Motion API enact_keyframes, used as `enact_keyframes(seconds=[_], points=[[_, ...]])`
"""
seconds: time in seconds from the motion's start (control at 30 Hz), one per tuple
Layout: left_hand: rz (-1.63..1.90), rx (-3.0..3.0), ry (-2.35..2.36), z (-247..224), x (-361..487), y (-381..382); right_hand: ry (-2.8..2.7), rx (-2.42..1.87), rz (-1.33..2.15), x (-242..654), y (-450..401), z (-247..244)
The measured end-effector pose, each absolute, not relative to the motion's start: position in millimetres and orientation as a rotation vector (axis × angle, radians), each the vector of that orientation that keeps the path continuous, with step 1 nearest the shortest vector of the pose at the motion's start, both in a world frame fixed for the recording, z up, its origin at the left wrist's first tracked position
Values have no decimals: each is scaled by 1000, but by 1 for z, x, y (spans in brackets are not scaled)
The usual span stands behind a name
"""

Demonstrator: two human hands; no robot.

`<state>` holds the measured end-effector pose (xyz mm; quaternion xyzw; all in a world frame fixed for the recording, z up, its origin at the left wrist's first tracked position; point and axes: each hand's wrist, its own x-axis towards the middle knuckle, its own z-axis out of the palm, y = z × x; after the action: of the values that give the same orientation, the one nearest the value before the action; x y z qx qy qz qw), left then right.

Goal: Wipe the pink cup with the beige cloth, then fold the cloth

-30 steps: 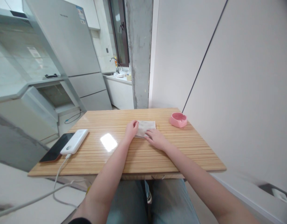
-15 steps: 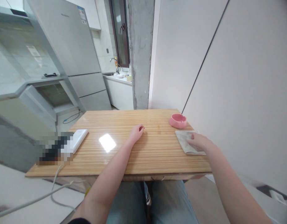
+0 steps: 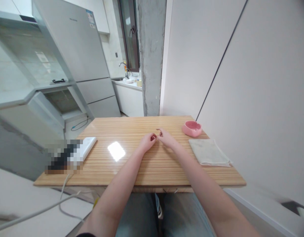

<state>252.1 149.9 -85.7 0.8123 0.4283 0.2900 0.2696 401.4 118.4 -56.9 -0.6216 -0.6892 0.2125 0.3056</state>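
My left hand (image 3: 148, 142) is over the middle of the wooden table (image 3: 127, 126), its fingers curled into a pinch. Whatever may be between those fingertips is too small to make out. My right hand (image 3: 166, 138) is right beside it, with fingertips meeting or nearly meeting those of the left. Its index finger stretches forward, apart from the thumb, and nothing shows in its grasp. To the right of it lies a folded grey cloth (image 3: 209, 152), flat on the table. Behind the cloth stands a pink ashtray (image 3: 192, 129) with a notched rim.
On the table's left side lies a white flat device (image 3: 89, 144), beside a blurred-out dark patch. A pale cable (image 3: 64, 184) hangs over the left front edge. A white wall (image 3: 240, 98) borders the right side. Beyond the table are a fridge (image 3: 75, 42) and a sink counter (image 3: 128, 95).
My right hand has left the grey cloth and moved left to meet my left hand. The left hand has stayed over the table's middle. The view has shifted slightly.
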Motion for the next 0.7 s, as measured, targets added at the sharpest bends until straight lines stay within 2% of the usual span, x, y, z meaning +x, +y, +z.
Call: enact_keyframes(seconds=[0.2, 0.7], points=[[730, 2291, 1128, -79, 252, 143, -1881, -1609, 491, 386, 121, -90], [723, 2285, 1124, -72, 253, 136, -1868, -1625, 485, 386, 119, -93]])
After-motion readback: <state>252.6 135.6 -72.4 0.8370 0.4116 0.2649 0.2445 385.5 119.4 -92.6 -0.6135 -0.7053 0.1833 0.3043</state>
